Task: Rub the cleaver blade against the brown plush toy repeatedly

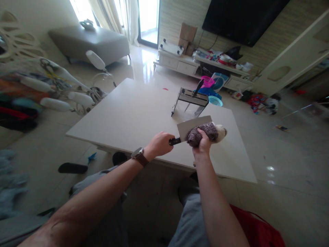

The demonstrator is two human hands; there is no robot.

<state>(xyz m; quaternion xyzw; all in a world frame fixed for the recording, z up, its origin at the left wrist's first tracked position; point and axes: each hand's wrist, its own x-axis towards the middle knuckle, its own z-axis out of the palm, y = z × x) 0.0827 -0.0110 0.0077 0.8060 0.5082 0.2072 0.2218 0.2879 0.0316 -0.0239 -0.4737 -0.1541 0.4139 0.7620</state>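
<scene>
brown fuzz with a pale end: that's the fuzzy bundle (209, 130), on the near side of the black-framed stand (189, 92), and the right hand (204, 144) has it wrapped from below, thumb over the front. left of it, also on the stand's near side, the left hand (159, 144) is curled snugly round the black grip of a cleaver (185, 129)! the broad blade sits between bundle and stand, apparently pressed to the fuzz, and both hands are up over the tabletop (115, 113). whether the bundle grazes the surface, hard to say.

so where's the danger? right at that thumb. the fuzz hides the blade's lower side, and the right fingertips are hidden too, so a finger could well meet metal unseen. if the soft bundle rolls or bunches, the blade might skid toward the holding hand. the left hand grips well back, so a loosened wrist could let that wide blade twist, maybe snagging fibres. and look just beyond: a forward swing could knock the stand, with its upright black handle (198, 87), toward the light-blue basket (215, 101) behind it!
</scene>
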